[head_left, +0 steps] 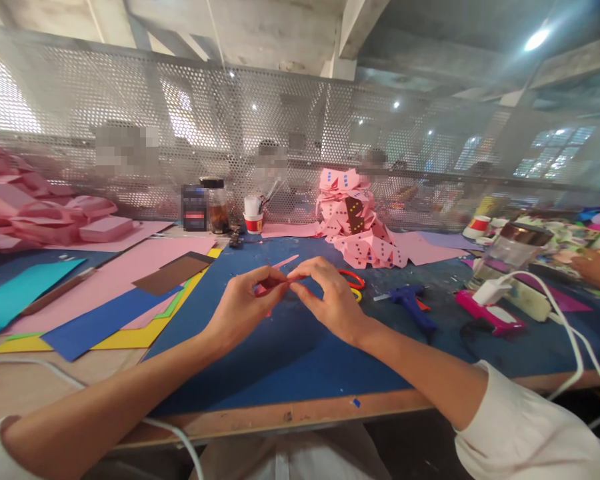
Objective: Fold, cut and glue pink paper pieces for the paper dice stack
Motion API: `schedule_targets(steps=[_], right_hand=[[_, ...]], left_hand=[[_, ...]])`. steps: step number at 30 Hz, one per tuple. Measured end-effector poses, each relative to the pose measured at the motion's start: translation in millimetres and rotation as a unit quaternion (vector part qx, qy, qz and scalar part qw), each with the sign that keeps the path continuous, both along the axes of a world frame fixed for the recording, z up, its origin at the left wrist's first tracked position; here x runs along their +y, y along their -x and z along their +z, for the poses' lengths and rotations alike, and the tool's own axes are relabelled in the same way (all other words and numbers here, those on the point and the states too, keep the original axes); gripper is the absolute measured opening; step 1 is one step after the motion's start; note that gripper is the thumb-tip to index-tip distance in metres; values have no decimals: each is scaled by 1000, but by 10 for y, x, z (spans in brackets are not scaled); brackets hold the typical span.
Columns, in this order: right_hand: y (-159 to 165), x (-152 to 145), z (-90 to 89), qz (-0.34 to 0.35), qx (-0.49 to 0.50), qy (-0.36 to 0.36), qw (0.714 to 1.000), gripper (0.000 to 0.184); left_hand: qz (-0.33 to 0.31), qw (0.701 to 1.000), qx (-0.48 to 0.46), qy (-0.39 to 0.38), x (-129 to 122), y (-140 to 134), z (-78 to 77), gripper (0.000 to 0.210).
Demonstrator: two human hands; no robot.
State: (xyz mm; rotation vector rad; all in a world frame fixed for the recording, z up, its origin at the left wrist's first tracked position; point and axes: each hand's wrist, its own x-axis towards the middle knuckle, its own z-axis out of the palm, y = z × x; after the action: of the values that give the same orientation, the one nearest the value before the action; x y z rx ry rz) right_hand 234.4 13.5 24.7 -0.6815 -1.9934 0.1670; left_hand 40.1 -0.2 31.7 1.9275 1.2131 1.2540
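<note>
Above the blue work mat (220,373), my left hand (247,300) and my right hand (330,297) meet at their fingertips, thumb and forefinger pinched on each. A narrow pink paper strip (286,262) shows between and behind the left fingers; its held end at the fingertips is too small to make out clearly. Just behind my right hand lie scissors with a red and yellow handle (355,279), their blades hidden. To the right of that hand rests a blue glue gun (413,303).
Coloured sheets (115,320) cover the left side, with folded pink pieces (35,200) piled behind. Dotted pink paper shapes (355,220) are stacked at the back. A pink power strip (490,313), white cable (555,300) and jar (505,250) stand right. Another person's hand (593,270) shows far right.
</note>
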Motion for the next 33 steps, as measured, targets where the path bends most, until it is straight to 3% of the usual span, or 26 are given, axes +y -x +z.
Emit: schedule_targets(steps=[10,14,19,23,33], right_hand=[[33,41,-7,44,73,121,989,5],[20,27,-7,24,49,57,997,6],[-14,-26,18,-62,-30,-66,995,7],[-30,-34,17,-97,-81,-93,988,10],[-48,-6,-3,-119,-102,-121,980,12]], left_hand=[[-2,1000,2,-11,18,-28,-31,16],[-2,1000,-6,6,26,-5,-21,18],[-9,999,-26,17,55,21,-30,24],[-13,999,-31,17,63,29,-49,24],[-24,998,-48,20,49,2,-9,25]])
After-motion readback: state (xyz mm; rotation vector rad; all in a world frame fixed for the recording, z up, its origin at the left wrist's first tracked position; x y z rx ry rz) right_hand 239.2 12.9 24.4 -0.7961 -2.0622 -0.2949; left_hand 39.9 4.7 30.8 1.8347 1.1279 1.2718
